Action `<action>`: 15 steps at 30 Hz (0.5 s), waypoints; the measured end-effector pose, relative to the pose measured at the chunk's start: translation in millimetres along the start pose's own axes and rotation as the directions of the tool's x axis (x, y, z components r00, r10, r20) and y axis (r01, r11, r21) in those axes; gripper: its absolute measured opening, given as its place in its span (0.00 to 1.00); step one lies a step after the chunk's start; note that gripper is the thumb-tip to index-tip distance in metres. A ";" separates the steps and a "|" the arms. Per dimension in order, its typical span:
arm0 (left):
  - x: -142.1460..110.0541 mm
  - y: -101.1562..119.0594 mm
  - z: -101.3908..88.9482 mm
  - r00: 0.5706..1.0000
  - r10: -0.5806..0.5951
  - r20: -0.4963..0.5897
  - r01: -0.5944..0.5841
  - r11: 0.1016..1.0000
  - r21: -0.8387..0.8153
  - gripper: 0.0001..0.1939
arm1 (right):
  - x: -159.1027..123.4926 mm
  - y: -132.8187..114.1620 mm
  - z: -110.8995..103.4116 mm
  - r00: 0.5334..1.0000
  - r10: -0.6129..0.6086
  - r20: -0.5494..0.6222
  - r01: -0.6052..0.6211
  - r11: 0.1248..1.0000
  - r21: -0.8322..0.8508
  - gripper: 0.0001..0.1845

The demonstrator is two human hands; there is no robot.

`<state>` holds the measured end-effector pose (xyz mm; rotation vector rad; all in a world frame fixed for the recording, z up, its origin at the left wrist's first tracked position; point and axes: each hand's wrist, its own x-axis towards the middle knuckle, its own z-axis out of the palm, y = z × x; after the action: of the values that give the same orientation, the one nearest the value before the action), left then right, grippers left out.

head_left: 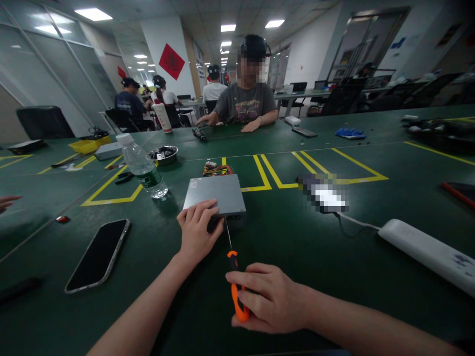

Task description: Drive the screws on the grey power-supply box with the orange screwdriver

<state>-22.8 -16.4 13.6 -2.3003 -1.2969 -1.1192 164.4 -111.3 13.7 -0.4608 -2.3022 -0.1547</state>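
Observation:
A grey metal computer power supply [218,190] lies on the green table, a bundle of coloured wires [217,169] coming out at its far side. My left hand [196,226] grips its near left corner, fingers over the top and thumb at the front face. In my right hand [272,299] is a screwdriver [233,264] with an orange and black handle, held between fingers and thumb. Its thin shaft points away from me, with the tip at the front face of the power supply near the socket. Whether the tip sits in a screw, I cannot tell.
A water bottle [144,170] stands left of the power supply, near a metal bowl [163,155]. A phone [98,256] lies left, a white power strip [426,252] right with a cable to a bright device [326,197]. A person [248,101] sits opposite.

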 end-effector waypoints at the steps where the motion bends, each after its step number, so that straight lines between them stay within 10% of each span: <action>1: -0.1 -0.1 0.1 1.000 0.000 -0.001 0.000 1.000 -0.001 0.09 | 0.3 -0.2 -0.3 1.000 0.003 0.016 -0.003 1.000 0.013 0.16; 7: -1.0 -1.0 1.7 1.000 -0.019 0.003 0.019 1.000 -0.017 0.10 | 4.1 -2.2 -2.1 0.982 -0.036 0.185 0.042 0.999 -0.027 0.14; 15: -1.0 -1.4 1.7 1.000 -0.009 -0.005 0.009 1.000 -0.010 0.09 | -0.1 -0.7 0.7 0.999 0.006 0.040 -0.007 1.000 0.016 0.16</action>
<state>-23.4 -15.3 11.5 -2.2993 -1.3045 -1.1358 163.7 -111.8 13.1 -0.4670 -2.3390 -0.1248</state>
